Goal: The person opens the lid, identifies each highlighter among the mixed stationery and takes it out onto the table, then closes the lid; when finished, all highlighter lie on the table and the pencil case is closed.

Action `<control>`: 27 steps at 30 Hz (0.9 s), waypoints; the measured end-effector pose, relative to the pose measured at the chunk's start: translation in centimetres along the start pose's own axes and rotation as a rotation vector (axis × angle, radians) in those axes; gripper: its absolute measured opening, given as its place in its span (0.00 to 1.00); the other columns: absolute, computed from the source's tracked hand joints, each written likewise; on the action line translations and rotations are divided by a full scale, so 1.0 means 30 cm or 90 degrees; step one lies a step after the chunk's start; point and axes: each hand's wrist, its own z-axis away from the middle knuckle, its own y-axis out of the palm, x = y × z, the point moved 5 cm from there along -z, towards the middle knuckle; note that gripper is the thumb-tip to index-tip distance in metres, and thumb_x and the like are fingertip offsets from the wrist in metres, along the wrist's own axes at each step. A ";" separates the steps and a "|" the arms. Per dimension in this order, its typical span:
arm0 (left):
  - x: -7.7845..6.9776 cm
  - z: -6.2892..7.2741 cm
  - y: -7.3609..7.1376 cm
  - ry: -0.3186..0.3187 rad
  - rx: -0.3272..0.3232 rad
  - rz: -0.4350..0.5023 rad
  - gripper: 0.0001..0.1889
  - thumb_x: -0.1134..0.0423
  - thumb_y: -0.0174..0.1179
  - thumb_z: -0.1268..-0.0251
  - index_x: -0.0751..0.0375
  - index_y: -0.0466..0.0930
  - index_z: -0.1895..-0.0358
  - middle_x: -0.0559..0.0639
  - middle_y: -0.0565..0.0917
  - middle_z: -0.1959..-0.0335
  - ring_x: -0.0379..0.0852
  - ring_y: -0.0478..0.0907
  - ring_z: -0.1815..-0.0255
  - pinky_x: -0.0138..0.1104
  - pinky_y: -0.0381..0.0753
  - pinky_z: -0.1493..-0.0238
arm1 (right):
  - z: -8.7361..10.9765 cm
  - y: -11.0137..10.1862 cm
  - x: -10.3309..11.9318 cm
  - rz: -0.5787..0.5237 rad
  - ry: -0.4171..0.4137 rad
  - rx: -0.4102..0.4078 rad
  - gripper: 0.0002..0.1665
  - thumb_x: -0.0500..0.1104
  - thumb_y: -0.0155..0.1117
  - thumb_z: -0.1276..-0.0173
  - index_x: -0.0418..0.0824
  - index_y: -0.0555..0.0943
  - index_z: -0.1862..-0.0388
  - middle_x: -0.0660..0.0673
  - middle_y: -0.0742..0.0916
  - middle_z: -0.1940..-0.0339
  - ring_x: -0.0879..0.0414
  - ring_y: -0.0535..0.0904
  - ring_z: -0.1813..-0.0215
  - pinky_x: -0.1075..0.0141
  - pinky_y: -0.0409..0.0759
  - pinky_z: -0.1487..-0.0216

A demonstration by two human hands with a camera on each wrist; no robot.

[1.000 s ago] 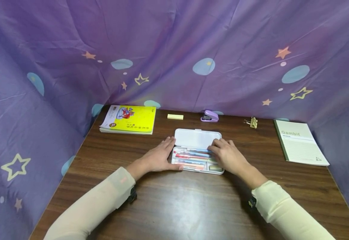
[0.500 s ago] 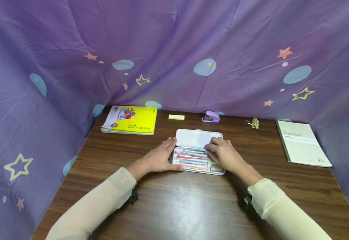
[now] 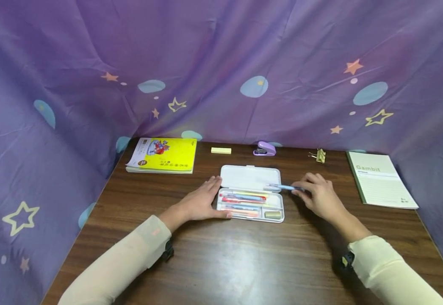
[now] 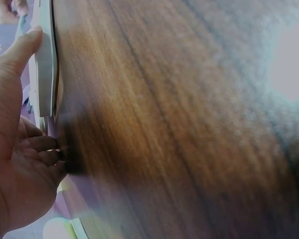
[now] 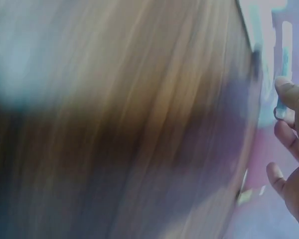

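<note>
A white pencil case lies on the table with its lid folded back. Inside are several pens and pencils, and a small olive-coloured block fills the front right compartment. My left hand rests at the case's left end, thumb along the front edge and fingers beside the lid; the left wrist view shows the thumb against the case's side. To the right of the case, my right hand pinches a light blue pen between thumb and fingers. The pen points left, overlapping the lid's lower right corner.
Along the back stand a yellow book at left, a pale yellow sticky-note pad, a purple stapler and a gold binder clip. A notebook lies at right. A purple curtain rises behind the brown wooden table.
My right hand has taken the light blue pen out of the case and moved right with it, uncovering the case's right end. My left hand has stayed in place.
</note>
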 end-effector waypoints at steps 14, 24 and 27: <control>0.002 0.008 0.006 0.004 -0.010 0.009 0.69 0.20 0.64 0.35 0.62 0.40 0.08 0.58 0.42 0.05 0.54 0.39 0.04 0.49 0.51 0.05 | 0.128 -0.039 -0.199 0.066 0.077 0.049 0.12 0.38 0.86 0.38 0.43 0.95 0.55 0.45 0.86 0.61 0.39 0.81 0.59 0.44 0.75 0.70; -0.006 0.003 0.000 0.008 -0.008 0.011 0.69 0.21 0.65 0.34 0.62 0.40 0.08 0.58 0.42 0.05 0.54 0.39 0.04 0.48 0.50 0.05 | 0.126 -0.044 -0.194 0.081 0.071 0.048 0.15 0.37 0.85 0.37 0.42 0.95 0.51 0.42 0.86 0.59 0.37 0.80 0.59 0.45 0.72 0.74; -0.006 0.000 -0.002 0.008 -0.006 0.009 0.69 0.21 0.65 0.35 0.62 0.39 0.08 0.58 0.42 0.05 0.54 0.39 0.04 0.47 0.49 0.05 | 0.127 -0.047 -0.193 0.082 0.066 0.046 0.16 0.37 0.85 0.38 0.42 0.95 0.50 0.42 0.86 0.58 0.37 0.80 0.59 0.46 0.72 0.74</control>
